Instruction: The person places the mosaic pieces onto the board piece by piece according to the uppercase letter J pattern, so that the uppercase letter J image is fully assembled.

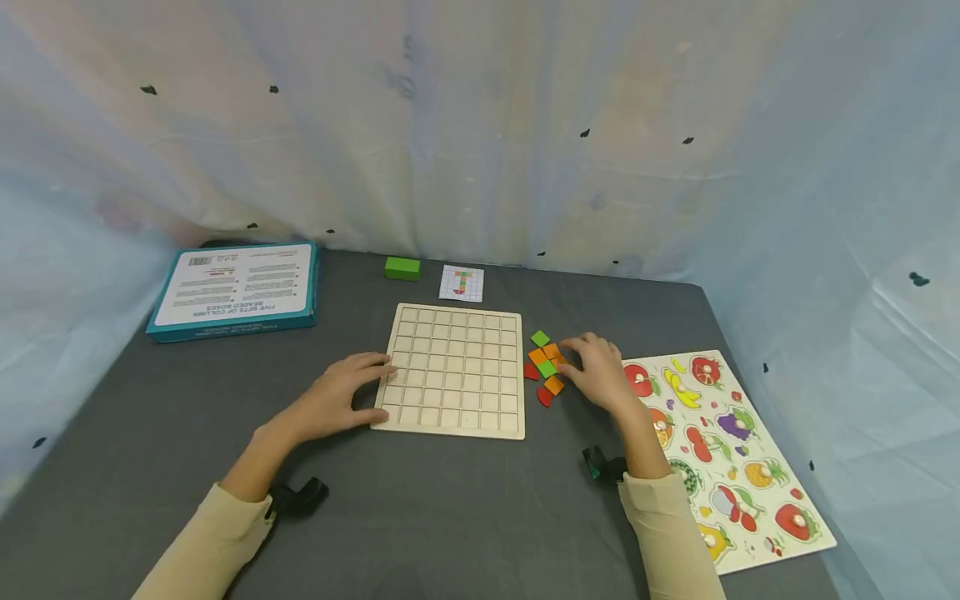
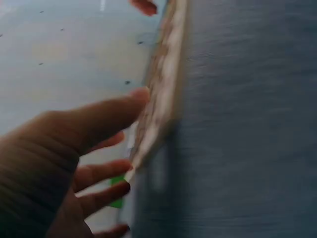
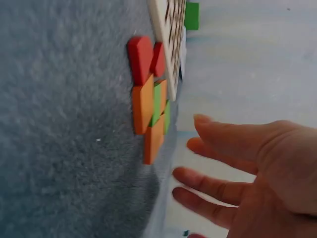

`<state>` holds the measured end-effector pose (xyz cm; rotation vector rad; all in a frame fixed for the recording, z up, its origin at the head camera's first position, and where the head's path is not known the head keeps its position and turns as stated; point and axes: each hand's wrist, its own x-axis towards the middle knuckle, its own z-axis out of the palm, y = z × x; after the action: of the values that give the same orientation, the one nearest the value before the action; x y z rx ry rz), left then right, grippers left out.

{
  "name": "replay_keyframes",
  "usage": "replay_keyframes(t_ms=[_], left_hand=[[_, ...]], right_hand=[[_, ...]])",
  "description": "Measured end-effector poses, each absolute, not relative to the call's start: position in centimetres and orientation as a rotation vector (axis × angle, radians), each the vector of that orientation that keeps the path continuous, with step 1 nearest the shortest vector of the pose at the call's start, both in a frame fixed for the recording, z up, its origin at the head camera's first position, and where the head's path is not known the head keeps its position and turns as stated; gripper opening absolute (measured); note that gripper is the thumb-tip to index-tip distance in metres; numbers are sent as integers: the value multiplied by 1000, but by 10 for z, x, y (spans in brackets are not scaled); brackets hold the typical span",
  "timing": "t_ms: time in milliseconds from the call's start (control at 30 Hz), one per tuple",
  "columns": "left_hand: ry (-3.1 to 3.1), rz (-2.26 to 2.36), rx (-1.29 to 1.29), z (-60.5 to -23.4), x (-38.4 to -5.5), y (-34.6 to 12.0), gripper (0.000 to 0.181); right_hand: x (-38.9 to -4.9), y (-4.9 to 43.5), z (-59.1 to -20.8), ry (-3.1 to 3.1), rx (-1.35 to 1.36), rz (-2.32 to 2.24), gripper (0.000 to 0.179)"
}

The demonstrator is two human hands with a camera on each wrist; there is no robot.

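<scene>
A wooden grid board (image 1: 457, 371) lies flat on the dark table, its square cells bare. My left hand (image 1: 330, 396) rests at the board's left edge, fingers and thumb spread and touching the rim. To the right of the board is a small cluster of flat pieces: orange squares (image 1: 554, 385), green squares (image 1: 540, 338) and red rounded pieces (image 1: 544, 397). Over the right side of this cluster hovers my right hand (image 1: 600, 371), thumb and fingers apart with nothing between them. In the right wrist view, the orange piece (image 3: 143, 104) lies below and left of the fingertips.
Behind the board stand a green block (image 1: 402, 268) and a white card (image 1: 461, 283) with a coloured hook-shaped pattern. A teal-edged box (image 1: 236, 287) is at the back left. A fruit puzzle board (image 1: 723, 446) lies on the right, partly under the right forearm.
</scene>
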<state>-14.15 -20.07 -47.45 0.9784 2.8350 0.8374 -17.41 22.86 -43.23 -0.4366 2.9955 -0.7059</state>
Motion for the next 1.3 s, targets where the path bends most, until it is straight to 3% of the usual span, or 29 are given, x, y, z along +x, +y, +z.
replay_keyframes(t_ms=[400, 1300], left_hand=[[2813, 1023, 1032, -493, -138, -198, 59], [2639, 1266, 908, -503, -142, -207, 63]], right_hand=[[-185, 234, -444, 2956, -333, -754, 27], [-192, 236, -451, 2922, -324, -817, 20]])
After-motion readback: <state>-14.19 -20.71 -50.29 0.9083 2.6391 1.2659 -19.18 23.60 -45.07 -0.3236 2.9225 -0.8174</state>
